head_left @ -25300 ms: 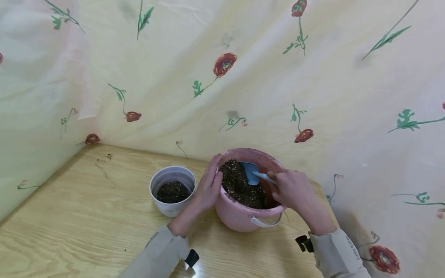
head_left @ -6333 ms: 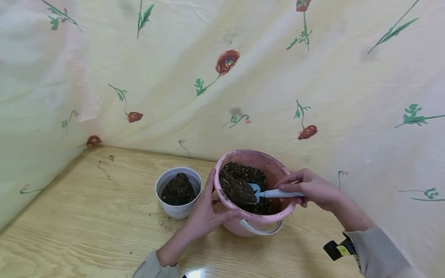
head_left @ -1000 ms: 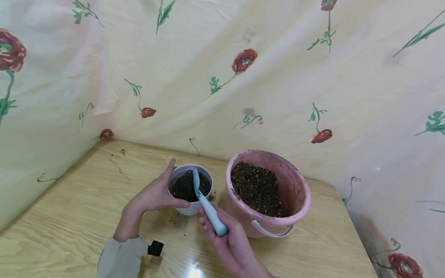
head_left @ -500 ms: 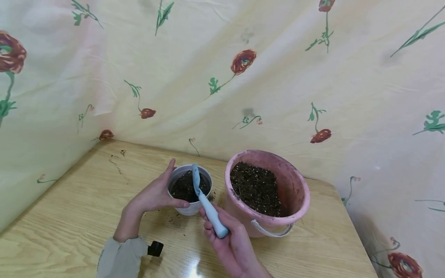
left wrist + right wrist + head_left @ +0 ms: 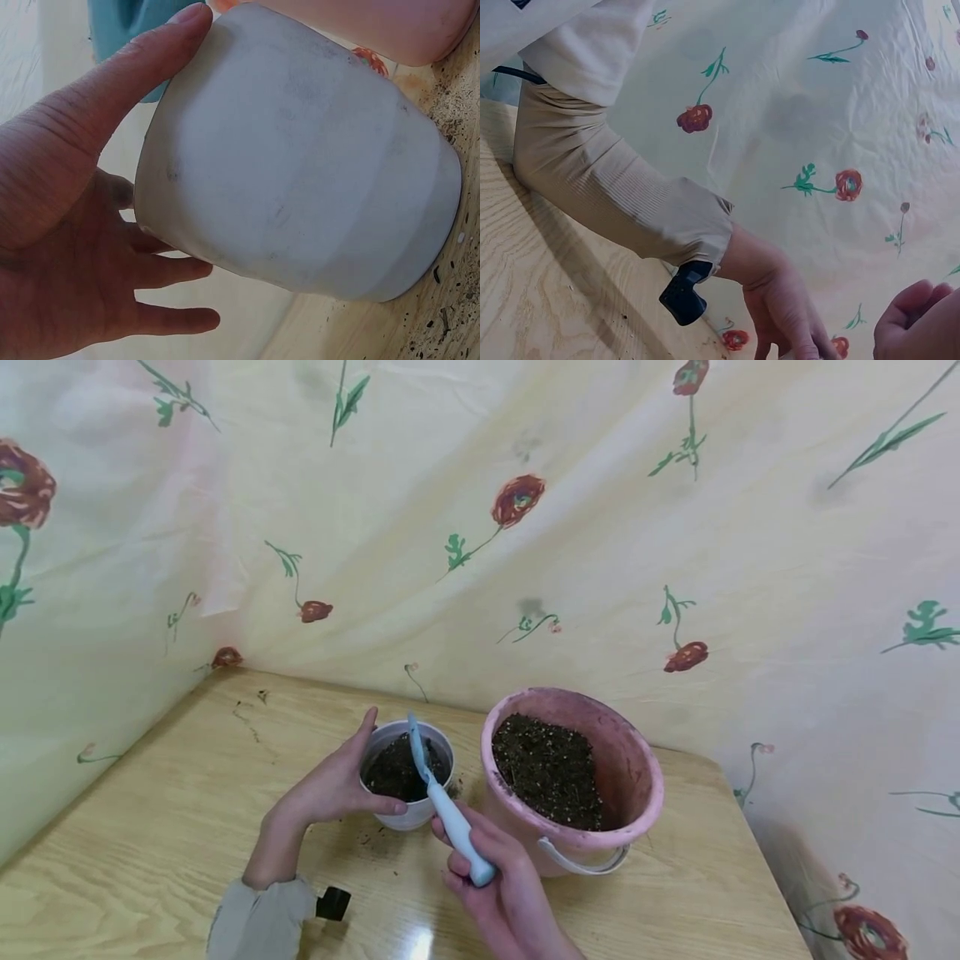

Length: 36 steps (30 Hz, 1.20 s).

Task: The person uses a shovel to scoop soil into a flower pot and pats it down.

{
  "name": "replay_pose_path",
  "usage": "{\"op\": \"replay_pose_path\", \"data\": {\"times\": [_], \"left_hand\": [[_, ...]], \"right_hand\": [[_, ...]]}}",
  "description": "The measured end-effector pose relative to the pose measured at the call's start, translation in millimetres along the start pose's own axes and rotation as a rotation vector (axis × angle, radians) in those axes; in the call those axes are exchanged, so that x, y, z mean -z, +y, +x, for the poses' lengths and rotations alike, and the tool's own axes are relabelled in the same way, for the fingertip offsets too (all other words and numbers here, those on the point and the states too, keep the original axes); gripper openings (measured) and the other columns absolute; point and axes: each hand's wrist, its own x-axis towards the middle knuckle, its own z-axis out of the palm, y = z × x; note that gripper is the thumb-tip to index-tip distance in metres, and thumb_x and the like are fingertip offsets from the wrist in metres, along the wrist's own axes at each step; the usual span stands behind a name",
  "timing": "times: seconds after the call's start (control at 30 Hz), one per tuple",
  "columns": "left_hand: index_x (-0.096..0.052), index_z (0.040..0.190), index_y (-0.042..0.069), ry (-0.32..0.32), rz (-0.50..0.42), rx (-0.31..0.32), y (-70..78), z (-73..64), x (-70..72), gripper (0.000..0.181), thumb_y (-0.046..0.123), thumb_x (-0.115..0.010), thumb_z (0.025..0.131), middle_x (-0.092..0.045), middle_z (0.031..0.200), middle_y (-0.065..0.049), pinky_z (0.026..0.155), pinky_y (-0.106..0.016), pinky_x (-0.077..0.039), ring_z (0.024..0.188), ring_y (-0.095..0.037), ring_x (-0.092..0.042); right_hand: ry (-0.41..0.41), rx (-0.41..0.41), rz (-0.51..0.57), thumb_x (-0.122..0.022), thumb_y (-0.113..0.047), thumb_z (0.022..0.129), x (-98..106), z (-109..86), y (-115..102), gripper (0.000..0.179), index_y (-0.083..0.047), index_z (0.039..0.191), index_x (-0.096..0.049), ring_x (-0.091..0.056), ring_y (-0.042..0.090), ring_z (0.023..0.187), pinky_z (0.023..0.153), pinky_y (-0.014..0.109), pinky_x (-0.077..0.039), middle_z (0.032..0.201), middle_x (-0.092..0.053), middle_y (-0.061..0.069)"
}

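Observation:
A white flower pot [image 5: 408, 818] stands left of the bucket with dark soil [image 5: 393, 768] inside. My left hand [image 5: 330, 785] rests against its left side, thumb along the front rim; in the left wrist view the fingers [image 5: 176, 321] are straight and spread beside the pot [image 5: 300, 165]. My right hand [image 5: 502, 877] grips the handle of a light blue hand trowel [image 5: 453, 822]. Its blade is over the pot, nearly edge-on; I cannot tell whether it touches the soil. The right wrist view shows part of the right hand [image 5: 922, 326] at the lower right.
A pink bucket [image 5: 517, 843] with a white handle [image 5: 581, 864] stands just right of the pot, partly filled with soil [image 5: 547, 768]. Crumbs lie on the wooden table [image 5: 187, 827] round the pot. A flowered cloth [image 5: 420, 510] hangs behind and at both sides.
Both hands have moved left from the bucket to the pot, the right one with the trowel. Soil in the pot stands higher than 25 seconds ago. The last second shows little motion.

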Motion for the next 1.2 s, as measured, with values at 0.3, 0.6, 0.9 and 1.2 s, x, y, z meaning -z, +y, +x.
{"op": "replay_pose_path", "data": {"times": [0.3, 0.6, 0.9, 1.2], "left_hand": [[0.0, 0.156, 0.017, 0.063, 0.041, -0.072, 7.7, -1.9, -1.3, 0.133, 0.048, -0.088, 0.061, -0.016, 0.158, -0.018, 0.106, -0.063, -0.03, 0.14, -0.043, -0.024], [-0.004, 0.156, 0.017, 0.096, 0.106, -0.136, 17.6, -3.3, -2.0, 0.132, 0.056, -0.086, 0.06, -0.017, 0.159, -0.014, 0.109, -0.058, -0.03, 0.141, -0.037, -0.024], [-0.009, 0.156, 0.014, 0.125, 0.136, -0.242, 37.0, -2.2, -12.3, 0.128, 0.044, -0.09, 0.061, -0.02, 0.158, -0.012, 0.108, -0.056, -0.032, 0.141, -0.035, -0.026], [-0.01, 0.156, 0.019, 0.126, 0.096, -0.316, 50.4, 3.0, -33.6, 0.12, 0.048, -0.085, 0.067, -0.02, 0.159, -0.006, 0.109, -0.052, -0.033, 0.142, -0.029, -0.026]], "right_hand": [[0.059, 0.045, -0.054, -0.041, -0.02, 0.103, 1, -7.3, -4, 0.055, 0.006, 0.148, -0.024, -0.035, -0.002, 0.052, 0.058, 0.013, -0.038, 0.108, -0.062, 0.001], [0.05, 0.269, -0.228, -0.046, -0.017, 0.102, 14, -17.4, -8, 0.031, -0.016, 0.131, -0.059, -0.031, -0.002, 0.05, 0.053, 0.012, -0.037, 0.102, -0.066, 0.0], [0.17, 0.385, -0.371, -0.051, -0.008, 0.099, 26, -34.5, -39, 0.029, -0.015, 0.124, -0.065, -0.023, 0.004, 0.048, 0.049, 0.014, -0.033, 0.093, -0.07, 0.001], [0.151, 0.45, -0.424, -0.046, 0.0, 0.1, 56, -56.1, -69, 0.033, -0.012, 0.122, -0.066, -0.014, 0.016, 0.049, 0.045, 0.028, -0.017, 0.093, -0.073, 0.008]]}}
